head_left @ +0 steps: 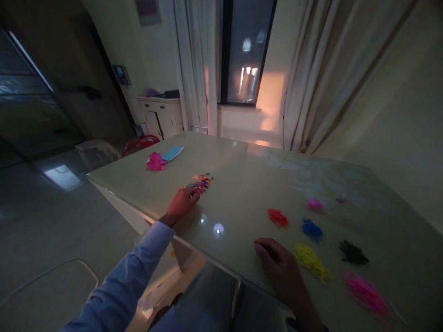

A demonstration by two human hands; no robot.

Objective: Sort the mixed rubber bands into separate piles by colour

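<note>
A mixed heap of small coloured loops point(202, 183), which look like rubber bands, lies on the table left of centre. My left hand point(185, 203) touches its near edge with bent fingers drawn together; what is between the fingertips is hidden. My right hand point(278, 265) rests by the table's near edge, loosely curled, thumb close to the forefinger, and I cannot make out anything in it. Around it lie single-colour piles of similar bands: red point(278, 217), blue point(312, 229), yellow point(311, 262), black point(353, 252) and pink point(367, 293).
On the table's far left are a blue face mask point(173, 153) and a crumpled pink thing point(156, 162). A smaller pink item point(314, 204) and a small clear object point(341, 198) lie at the right. Beyond the table stand a white cabinet point(169, 117) and a stool point(97, 152).
</note>
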